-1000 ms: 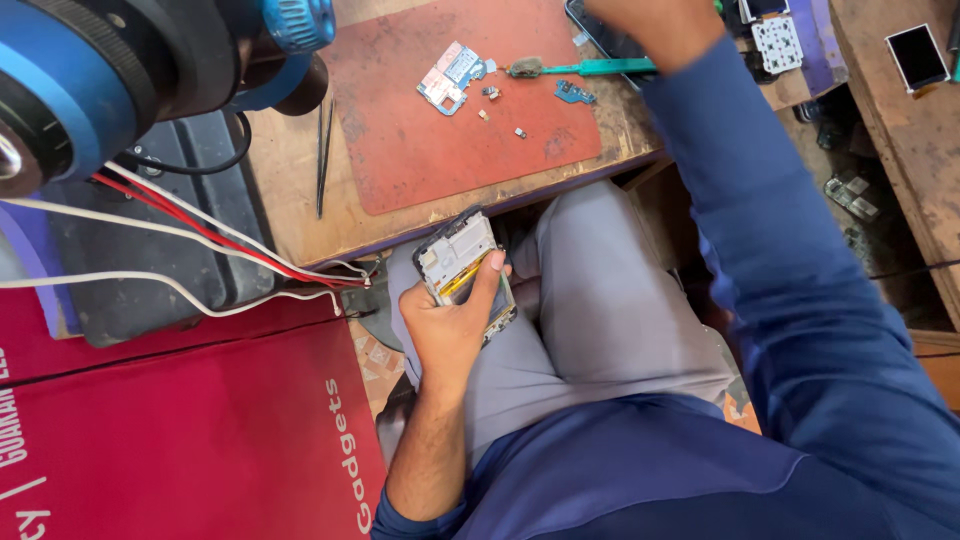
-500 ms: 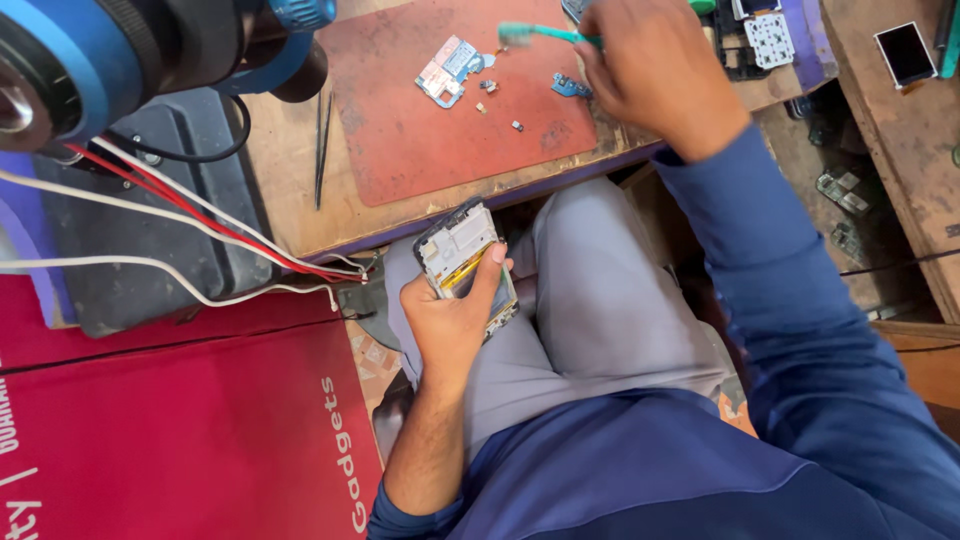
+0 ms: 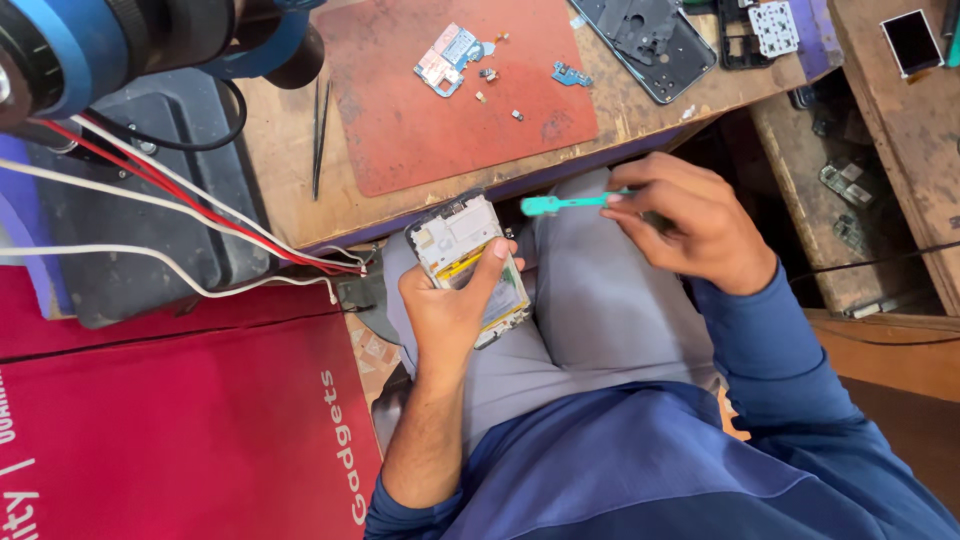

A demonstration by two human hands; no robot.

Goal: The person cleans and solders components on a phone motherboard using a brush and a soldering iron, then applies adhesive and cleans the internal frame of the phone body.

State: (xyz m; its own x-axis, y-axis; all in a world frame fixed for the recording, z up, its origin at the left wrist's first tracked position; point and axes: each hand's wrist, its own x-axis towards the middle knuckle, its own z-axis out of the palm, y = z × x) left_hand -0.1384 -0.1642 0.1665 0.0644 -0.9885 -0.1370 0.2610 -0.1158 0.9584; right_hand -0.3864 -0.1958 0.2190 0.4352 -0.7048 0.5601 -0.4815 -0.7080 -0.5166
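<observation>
Phone (image 3: 468, 262), opened with its back off, sits over the lap near the centre of view, clamped in the left hand (image 3: 447, 312): fingers curl under it and the thumb presses across its exposed inside. At about 2 o'clock from it, the right hand (image 3: 693, 225) pinches a teal tool (image 3: 565, 204) between thumb and fingers, the tip pointing toward 9 o'clock and stopping just short of the phone's upper edge. To work well here, I judge the tool tip should come in low and flat at the frame while the left thumb steadies the body, so nothing flexes. Room is tight at 12 o'clock, where the tabletop (image 3: 640, 120) edge hangs just above the phone; the lap toward 3 o'clock is freer. On the red mat (image 3: 420, 130) lie a small circuit board (image 3: 448, 58) and loose bits; tweezers (image 3: 318, 135) lie beside it at 10 o'clock, with red and white wires (image 3: 200, 215) running close to the phone at 9 o'clock.
</observation>
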